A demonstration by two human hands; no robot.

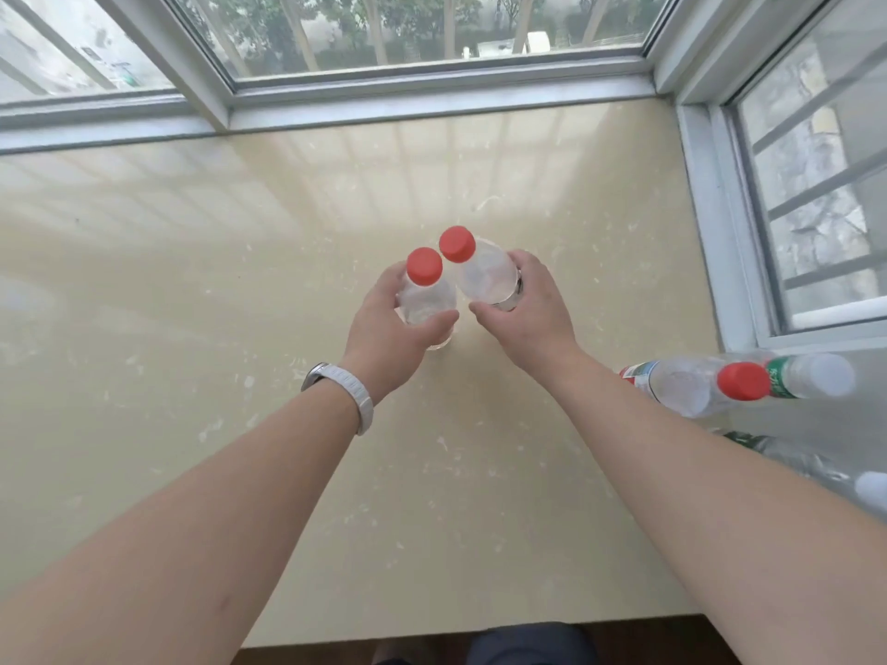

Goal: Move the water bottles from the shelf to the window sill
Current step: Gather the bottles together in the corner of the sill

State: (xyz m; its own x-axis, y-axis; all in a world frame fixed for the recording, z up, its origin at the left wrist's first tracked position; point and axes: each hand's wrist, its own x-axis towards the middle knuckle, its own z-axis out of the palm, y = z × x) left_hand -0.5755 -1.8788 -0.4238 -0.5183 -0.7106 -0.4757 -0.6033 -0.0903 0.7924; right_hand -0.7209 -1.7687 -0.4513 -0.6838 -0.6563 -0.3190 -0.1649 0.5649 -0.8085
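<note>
Two clear water bottles with red caps stand side by side on the wide beige window sill (240,261), their caps almost touching. My left hand (391,328) wraps around the left bottle (426,300), with a white watch band on that wrist. My right hand (528,309) grips the right bottle (485,276) from its right side. Both bottles appear upright, seen from above; I cannot tell whether their bases touch the sill.
At the right edge several more clear bottles sit close together, one with a red cap (743,381) and one with a green label (797,376). Window frames (432,88) bound the sill at the back and right. The sill's front edge (480,633) runs along the bottom.
</note>
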